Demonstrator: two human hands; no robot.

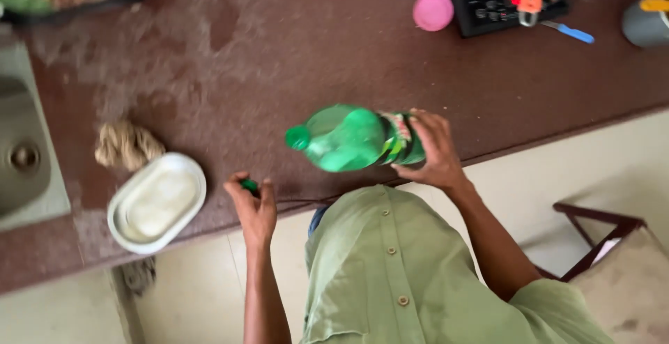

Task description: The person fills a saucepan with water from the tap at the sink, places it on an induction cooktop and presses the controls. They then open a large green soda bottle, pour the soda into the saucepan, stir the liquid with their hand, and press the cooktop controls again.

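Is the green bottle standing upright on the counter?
No, the green bottle is tilted on its side, held above the brown counter by the right hand.

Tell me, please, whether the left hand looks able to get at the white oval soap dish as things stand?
Probably yes: the left hand sits at the counter edge beside the white soap dish, with bare counter between them, though it already pinches a small green cap.

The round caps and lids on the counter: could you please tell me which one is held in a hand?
The small green cap, pinched in the left hand near the counter's front edge. The pink lid lies untouched farther back, and the bottle in the right hand shows only its green neck.
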